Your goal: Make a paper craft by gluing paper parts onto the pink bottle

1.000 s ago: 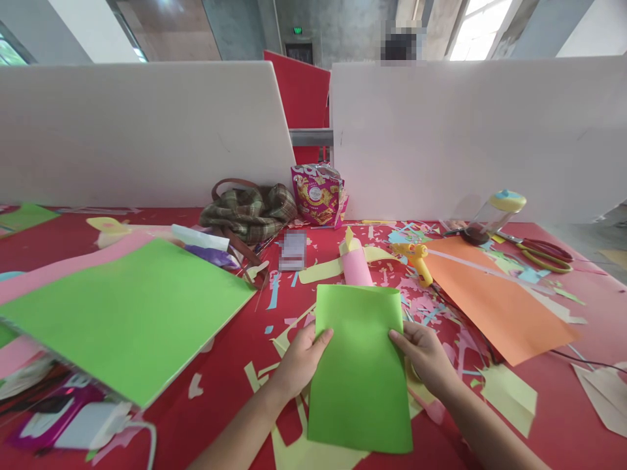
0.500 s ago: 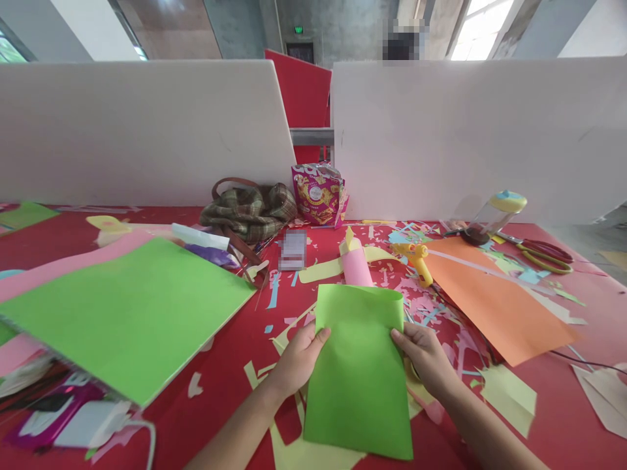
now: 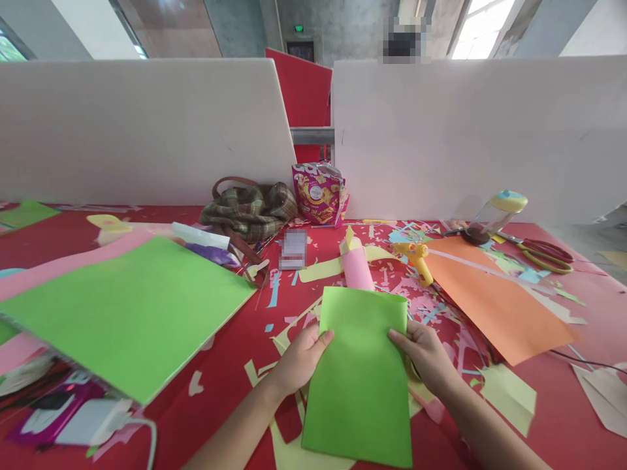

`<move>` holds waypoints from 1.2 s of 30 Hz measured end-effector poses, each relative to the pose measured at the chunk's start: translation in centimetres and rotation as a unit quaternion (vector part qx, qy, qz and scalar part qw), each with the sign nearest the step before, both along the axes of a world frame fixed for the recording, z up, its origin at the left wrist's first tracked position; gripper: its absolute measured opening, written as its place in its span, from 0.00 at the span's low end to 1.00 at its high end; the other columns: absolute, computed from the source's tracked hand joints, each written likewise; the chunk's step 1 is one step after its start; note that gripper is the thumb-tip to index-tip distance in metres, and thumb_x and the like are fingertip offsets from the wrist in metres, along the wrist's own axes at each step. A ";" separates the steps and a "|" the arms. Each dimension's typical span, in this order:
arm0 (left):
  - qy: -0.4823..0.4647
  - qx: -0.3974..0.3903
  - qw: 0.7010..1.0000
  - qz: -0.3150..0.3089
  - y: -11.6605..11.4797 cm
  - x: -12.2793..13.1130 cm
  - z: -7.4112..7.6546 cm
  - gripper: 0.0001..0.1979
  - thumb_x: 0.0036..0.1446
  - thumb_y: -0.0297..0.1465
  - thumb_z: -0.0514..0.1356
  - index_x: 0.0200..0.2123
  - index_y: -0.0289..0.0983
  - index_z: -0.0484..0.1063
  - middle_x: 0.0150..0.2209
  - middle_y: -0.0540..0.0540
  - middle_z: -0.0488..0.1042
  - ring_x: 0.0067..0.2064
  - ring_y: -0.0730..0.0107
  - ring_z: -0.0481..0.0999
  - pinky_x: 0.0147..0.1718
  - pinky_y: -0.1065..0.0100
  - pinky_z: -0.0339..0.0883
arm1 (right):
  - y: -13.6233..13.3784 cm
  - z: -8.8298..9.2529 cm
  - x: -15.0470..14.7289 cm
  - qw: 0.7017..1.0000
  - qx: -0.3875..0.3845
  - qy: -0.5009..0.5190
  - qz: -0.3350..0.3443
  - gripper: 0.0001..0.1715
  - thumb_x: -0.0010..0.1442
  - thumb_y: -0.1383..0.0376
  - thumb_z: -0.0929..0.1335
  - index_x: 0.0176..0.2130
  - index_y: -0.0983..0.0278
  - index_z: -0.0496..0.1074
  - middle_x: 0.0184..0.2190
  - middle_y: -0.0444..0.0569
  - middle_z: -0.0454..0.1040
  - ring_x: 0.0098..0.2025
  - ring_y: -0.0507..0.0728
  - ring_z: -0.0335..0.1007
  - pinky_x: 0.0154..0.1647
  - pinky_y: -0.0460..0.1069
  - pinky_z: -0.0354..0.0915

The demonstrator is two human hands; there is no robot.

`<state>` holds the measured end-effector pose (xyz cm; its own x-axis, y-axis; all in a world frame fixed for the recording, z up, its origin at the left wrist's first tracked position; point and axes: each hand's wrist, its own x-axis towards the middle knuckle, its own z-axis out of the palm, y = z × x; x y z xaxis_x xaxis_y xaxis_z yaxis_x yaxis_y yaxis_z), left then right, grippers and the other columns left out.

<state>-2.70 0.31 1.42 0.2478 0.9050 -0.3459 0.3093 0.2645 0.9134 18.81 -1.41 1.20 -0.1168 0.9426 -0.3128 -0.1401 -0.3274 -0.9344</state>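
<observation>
A green sheet of craft paper (image 3: pixel 360 385), with a curled or folded upper edge, is held up between my two hands. My left hand (image 3: pixel 304 356) pinches its left side, thumb on the near face. On the opposite edge my right hand (image 3: pixel 425 352) grips it the same way, its other fingers hidden behind the sheet. Just beyond the sheet stands a pink paper roll (image 3: pixel 357 267) with a pale yellow tip and yellow strips (image 3: pixel 321 269) out to its sides. Yellow paper offcuts (image 3: pixel 289 450) lie beneath the sheet.
A yellow glue gun (image 3: pixel 418 261) lies by orange paper (image 3: pixel 494 294) at right, near scissors (image 3: pixel 543 253) and a bottle (image 3: pixel 497 215). A larger green sheet (image 3: pixel 132 313) covers the left. A plaid bag (image 3: pixel 249 209) and a snack bag (image 3: pixel 319 194) stand at the back. Paper scraps litter the red table.
The green sheet has dropped slightly toward me and its top has shifted a little right. Both hands keep their grip on its sides. Everything on the table looks unmoved.
</observation>
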 end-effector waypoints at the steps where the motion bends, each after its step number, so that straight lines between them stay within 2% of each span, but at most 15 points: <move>1: 0.014 0.004 1.000 -0.006 0.0 0.0 0.0 0.19 0.47 0.47 0.50 0.19 0.39 0.50 0.19 0.56 0.47 0.21 0.76 0.51 0.22 0.71 0.49 | 0.0 -0.2 0.0 1.000 0.000 -0.018 -0.009 0.16 0.46 0.55 0.67 0.27 0.66 0.69 0.23 0.49 0.74 0.25 0.58 0.70 0.27 0.50 0.66; 4: 0.036 0.007 0.999 -0.021 0.0 -0.1 0.2 0.19 0.48 0.46 0.49 0.18 0.39 0.48 0.19 0.56 0.46 0.21 0.76 0.50 0.20 0.72 0.48 | 0.0 -0.4 0.1 0.999 0.002 -0.045 -0.029 0.19 0.47 0.52 0.65 0.26 0.66 0.69 0.21 0.50 0.73 0.24 0.57 0.70 0.24 0.49 0.65; 9: 0.058 0.012 0.998 -0.034 -0.1 0.2 0.7 0.19 0.48 0.44 0.49 0.17 0.39 0.46 0.17 0.57 0.44 0.19 0.77 0.47 0.18 0.72 0.45 | 0.3 0.0 0.0 0.999 0.039 0.002 -0.015 0.19 0.44 0.55 0.68 0.33 0.65 0.68 0.29 0.49 0.74 0.29 0.57 0.70 0.27 0.49 0.65; 11: 0.064 0.012 0.997 -0.045 -0.1 0.3 0.9 0.19 0.48 0.44 0.49 0.17 0.39 0.46 0.17 0.57 0.44 0.19 0.77 0.47 0.18 0.72 0.45 | 0.4 -0.2 0.1 0.999 0.034 -0.017 -0.018 0.18 0.45 0.54 0.67 0.31 0.66 0.69 0.26 0.49 0.74 0.27 0.57 0.70 0.25 0.49 0.65; 15: 0.076 0.001 0.995 -0.064 0.1 0.2 0.9 0.19 0.48 0.46 0.48 0.18 0.39 0.46 0.17 0.57 0.44 0.19 0.77 0.47 0.17 0.72 0.44 | 0.4 -0.7 0.3 0.992 0.029 -0.097 -0.068 0.22 0.45 0.49 0.65 0.25 0.66 0.69 0.20 0.49 0.73 0.23 0.56 0.68 0.21 0.48 0.62; 19: 0.066 0.001 0.994 -0.090 0.2 0.1 0.8 0.19 0.48 0.46 0.47 0.18 0.39 0.49 0.17 0.56 0.46 0.19 0.77 0.49 0.18 0.72 0.44 | 0.5 -0.8 0.5 0.992 0.062 -0.084 -0.077 0.17 0.42 0.53 0.68 0.25 0.64 0.68 0.21 0.46 0.71 0.22 0.54 0.66 0.20 0.46 0.60; 22: 0.068 0.005 0.993 -0.091 0.2 0.1 0.8 0.20 0.47 0.47 0.48 0.17 0.39 0.47 0.16 0.57 0.46 0.18 0.77 0.47 0.17 0.72 0.44 | 0.6 -0.9 0.8 0.978 0.063 -0.154 -0.123 0.17 0.43 0.55 0.67 0.16 0.64 0.62 0.11 0.39 0.62 0.14 0.48 0.56 0.15 0.44 0.53; 24: 0.072 0.009 0.993 -0.090 0.2 0.1 0.9 0.20 0.47 0.48 0.48 0.17 0.39 0.47 0.16 0.57 0.45 0.18 0.78 0.46 0.16 0.72 0.43 | 0.8 -1.0 0.9 0.967 0.077 -0.191 -0.148 0.18 0.43 0.56 0.67 0.14 0.64 0.60 0.09 0.38 0.57 0.13 0.47 0.52 0.15 0.44 0.51; 27: 0.069 0.017 0.993 -0.100 0.3 0.0 1.1 0.20 0.47 0.47 0.48 0.17 0.39 0.49 0.16 0.57 0.46 0.18 0.78 0.48 0.17 0.73 0.44 | 0.9 -1.0 1.1 0.970 0.095 -0.162 -0.155 0.13 0.39 0.57 0.69 0.20 0.64 0.66 0.14 0.40 0.63 0.17 0.49 0.57 0.20 0.45 0.57; 29: 0.067 0.023 0.992 -0.106 0.3 0.0 1.2 0.19 0.49 0.46 0.48 0.17 0.39 0.49 0.16 0.57 0.47 0.18 0.78 0.48 0.17 0.73 0.44 | 0.9 -0.8 1.2 0.971 0.082 -0.157 -0.158 0.14 0.39 0.57 0.69 0.24 0.65 0.68 0.15 0.41 0.64 0.19 0.51 0.59 0.22 0.46 0.58; 32: 0.063 0.035 0.992 -0.105 0.2 0.0 1.4 0.18 0.50 0.43 0.48 0.17 0.39 0.48 0.16 0.57 0.46 0.18 0.78 0.48 0.17 0.73 0.44 | 0.9 -0.8 1.4 0.969 0.070 -0.182 -0.152 0.15 0.44 0.55 0.66 0.22 0.65 0.67 0.14 0.42 0.63 0.19 0.51 0.59 0.21 0.46 0.58; 36: 0.054 0.040 0.993 -0.101 0.1 0.1 1.5 0.17 0.50 0.43 0.48 0.18 0.38 0.52 0.16 0.57 0.48 0.18 0.78 0.49 0.18 0.73 0.45 | 0.8 -1.2 1.5 0.956 0.106 -0.215 -0.167 0.19 0.48 0.53 0.63 0.18 0.65 0.65 0.13 0.43 0.63 0.18 0.50 0.58 0.18 0.44 0.55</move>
<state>-2.57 0.41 2.88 0.3914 0.8665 -0.3098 0.4466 0.1155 0.8872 20.33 -0.63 0.03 0.2980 0.9526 -0.0617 0.2080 -0.1278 -0.9698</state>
